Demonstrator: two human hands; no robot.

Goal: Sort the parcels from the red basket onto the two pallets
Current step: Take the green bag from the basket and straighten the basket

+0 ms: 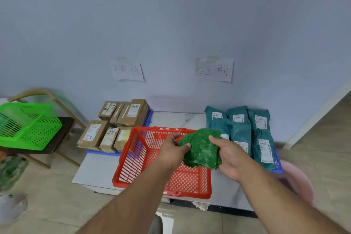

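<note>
The red basket (133,157) stands on a low white platform, and no parcels show inside it. Both hands hold a crumpled green cloth (201,148) above the basket's right half. My left hand (172,150) pinches the cloth's left edge. My right hand (228,156) grips its right side. Several brown cardboard parcels (117,125) lie on the left blue pallet (148,118). Several teal bag parcels (245,125) lie on the right blue pallet (277,159).
A green basket (26,125) sits on a dark chair (62,131) at the left. Two handwritten paper signs (127,70) (214,69) hang on the wall above the pallets. A pink basin (300,180) stands at the right. Tiled floor (57,201) surrounds the platform.
</note>
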